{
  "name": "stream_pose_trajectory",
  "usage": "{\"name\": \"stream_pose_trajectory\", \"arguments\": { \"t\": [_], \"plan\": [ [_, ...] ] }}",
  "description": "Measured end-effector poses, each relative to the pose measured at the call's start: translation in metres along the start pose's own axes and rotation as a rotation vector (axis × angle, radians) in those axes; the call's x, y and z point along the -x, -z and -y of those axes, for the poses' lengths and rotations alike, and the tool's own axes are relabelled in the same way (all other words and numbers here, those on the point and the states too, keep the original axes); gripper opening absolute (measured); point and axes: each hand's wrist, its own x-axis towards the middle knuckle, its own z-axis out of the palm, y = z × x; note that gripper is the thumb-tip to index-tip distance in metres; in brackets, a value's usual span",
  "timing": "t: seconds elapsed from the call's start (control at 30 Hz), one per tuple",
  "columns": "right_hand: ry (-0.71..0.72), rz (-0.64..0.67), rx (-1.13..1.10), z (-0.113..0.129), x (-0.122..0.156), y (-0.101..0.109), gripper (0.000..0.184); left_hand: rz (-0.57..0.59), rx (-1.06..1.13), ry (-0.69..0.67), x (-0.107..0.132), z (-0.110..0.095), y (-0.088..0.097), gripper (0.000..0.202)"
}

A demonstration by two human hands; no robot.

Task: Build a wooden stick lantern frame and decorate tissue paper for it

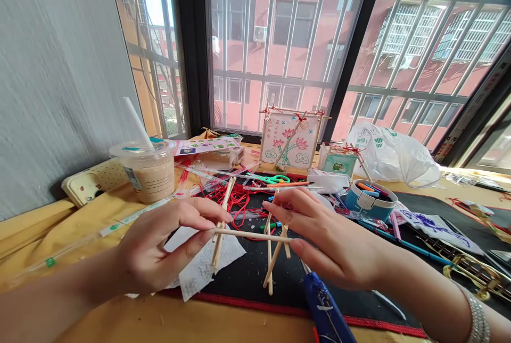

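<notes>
Wooden stick frame (252, 234) held above a black work mat (255, 287) by a person's two bare hands, its long crosspiece spanning between them over a crumpled paper towel (209, 263). The left hand (157, 242) grips the frame's left end, thumb and fingers pinched around the joint of crosspiece and upright sticks. The right hand (319, 236) grasps the right end in the same way, fingers curled over the top and pressing on the sticks near the joint. Neither hand is clenched into a fist. A tangle of red thread (233, 199) lies just behind the frame, with green-handled scissors (267, 178) farther back. A blue tool (325, 306) lies at the mat's near edge below the right hand, and a blue cup of pens (369, 199) stands to the right. Toward the far edge of the table (159, 321), beneath a barred window (279, 40), stand a stick-framed lotus painting (289, 141) and a white plastic bag (389, 154). A plastic cup of milky drink (143, 173) sits on yellow cloth (67, 226) at left.
</notes>
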Motion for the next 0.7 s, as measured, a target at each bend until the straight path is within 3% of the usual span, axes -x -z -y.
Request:
{"name": "stream_pose_trajectory", "arguments": {
  "t": [0.7],
  "plan": [
    [-0.046, -0.027, -0.050, 0.0004, -0.0031, -0.0040, 0.037, -0.007, 0.049, 0.069, -0.0016, 0.0003, -0.0002, 0.027]
  ]
}}
